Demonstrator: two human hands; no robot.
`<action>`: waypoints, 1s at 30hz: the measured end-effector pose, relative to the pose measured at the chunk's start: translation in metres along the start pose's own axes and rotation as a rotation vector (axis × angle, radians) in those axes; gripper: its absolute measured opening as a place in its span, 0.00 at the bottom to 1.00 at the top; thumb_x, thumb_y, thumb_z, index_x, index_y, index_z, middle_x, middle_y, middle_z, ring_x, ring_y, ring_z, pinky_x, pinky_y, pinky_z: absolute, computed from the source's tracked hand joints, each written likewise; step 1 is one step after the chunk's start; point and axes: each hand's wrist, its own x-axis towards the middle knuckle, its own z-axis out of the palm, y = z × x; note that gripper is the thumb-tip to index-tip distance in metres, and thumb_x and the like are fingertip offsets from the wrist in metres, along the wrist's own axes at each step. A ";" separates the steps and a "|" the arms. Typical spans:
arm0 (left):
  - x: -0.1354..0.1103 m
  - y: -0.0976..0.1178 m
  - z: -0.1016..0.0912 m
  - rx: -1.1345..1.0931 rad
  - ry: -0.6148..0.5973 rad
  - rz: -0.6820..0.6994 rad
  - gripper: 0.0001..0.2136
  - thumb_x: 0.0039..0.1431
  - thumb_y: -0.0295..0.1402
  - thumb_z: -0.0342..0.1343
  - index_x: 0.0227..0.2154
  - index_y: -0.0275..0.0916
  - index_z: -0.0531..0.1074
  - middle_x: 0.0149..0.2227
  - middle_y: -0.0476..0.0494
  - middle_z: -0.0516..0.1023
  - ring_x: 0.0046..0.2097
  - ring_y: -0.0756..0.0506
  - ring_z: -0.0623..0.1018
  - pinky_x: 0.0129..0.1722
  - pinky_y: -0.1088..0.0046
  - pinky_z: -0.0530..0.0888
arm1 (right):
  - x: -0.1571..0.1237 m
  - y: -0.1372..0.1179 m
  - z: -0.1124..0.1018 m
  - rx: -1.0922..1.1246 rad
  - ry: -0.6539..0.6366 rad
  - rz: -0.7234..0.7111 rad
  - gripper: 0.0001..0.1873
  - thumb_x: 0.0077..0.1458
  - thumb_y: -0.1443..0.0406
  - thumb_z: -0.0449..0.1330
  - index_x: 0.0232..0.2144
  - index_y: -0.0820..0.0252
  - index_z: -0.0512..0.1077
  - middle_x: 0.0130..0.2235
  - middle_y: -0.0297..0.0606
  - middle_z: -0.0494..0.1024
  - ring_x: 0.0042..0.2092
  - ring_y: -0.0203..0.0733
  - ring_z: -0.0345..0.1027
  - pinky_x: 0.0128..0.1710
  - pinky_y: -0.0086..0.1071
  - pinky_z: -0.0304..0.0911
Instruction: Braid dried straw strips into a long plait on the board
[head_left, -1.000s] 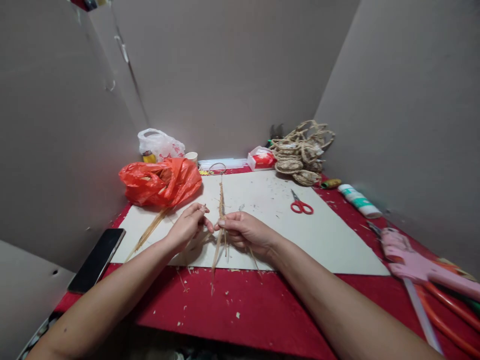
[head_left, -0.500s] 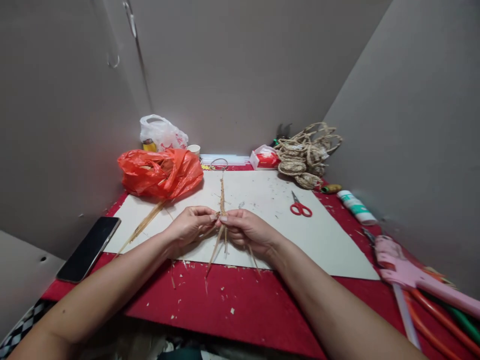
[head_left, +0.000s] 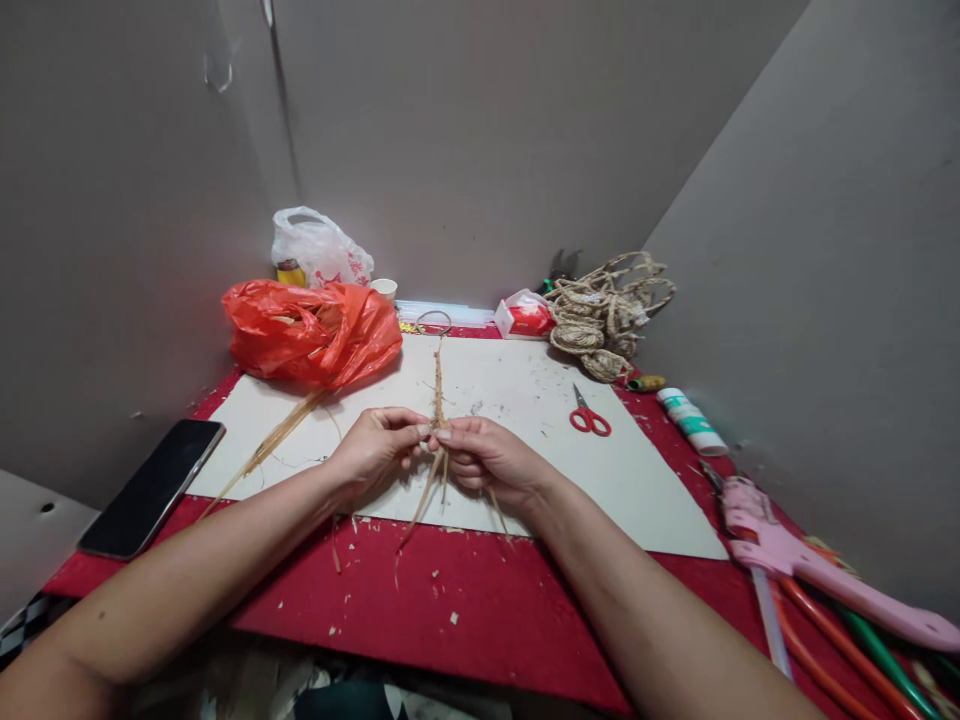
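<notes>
While pinching fibrous stem [head_left: 439, 385] low with left hand [head_left: 381, 440] and right hand [head_left: 487, 450], center frame, pointing its length upward.

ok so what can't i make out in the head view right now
All in the head view:
Fibre piece: its working spot is hidden by the left fingers and right fingers.
Red bag: its own folds hide most of the contents.
Orange handles: partly covered by the pink glue gun, ends cut off by the bottom edge.
White bag: print too small to read.
</notes>
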 end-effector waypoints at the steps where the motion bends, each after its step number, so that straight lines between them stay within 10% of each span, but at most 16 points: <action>1: 0.000 0.002 -0.001 0.001 0.008 0.000 0.11 0.45 0.32 0.64 0.31 0.33 0.74 0.25 0.44 0.74 0.22 0.56 0.67 0.20 0.80 0.58 | 0.000 0.001 0.000 -0.006 0.003 0.004 0.13 0.50 0.58 0.62 0.29 0.64 0.70 0.14 0.20 0.48 0.16 0.24 0.33 0.14 0.21 0.32; 6: 0.003 0.009 -0.007 -0.018 -0.063 -0.071 0.19 0.44 0.29 0.63 0.42 0.33 0.72 0.23 0.45 0.73 0.20 0.57 0.60 0.19 0.79 0.52 | -0.001 0.001 0.000 -0.023 0.003 0.043 0.13 0.51 0.58 0.60 0.28 0.64 0.70 0.15 0.20 0.46 0.17 0.24 0.32 0.14 0.21 0.32; 16: 0.008 0.012 -0.016 -0.005 -0.183 -0.223 0.07 0.41 0.26 0.63 0.28 0.32 0.75 0.27 0.41 0.75 0.22 0.56 0.62 0.19 0.78 0.54 | -0.001 0.001 -0.002 0.090 0.015 0.153 0.14 0.53 0.58 0.56 0.27 0.64 0.67 0.16 0.20 0.43 0.17 0.24 0.30 0.14 0.19 0.32; 30: 0.006 0.014 -0.016 0.290 -0.182 -0.034 0.08 0.45 0.30 0.61 0.30 0.32 0.75 0.28 0.43 0.76 0.26 0.54 0.69 0.28 0.76 0.64 | 0.000 0.002 -0.002 0.044 -0.027 0.094 0.12 0.55 0.59 0.55 0.27 0.64 0.67 0.16 0.21 0.47 0.17 0.24 0.31 0.13 0.19 0.33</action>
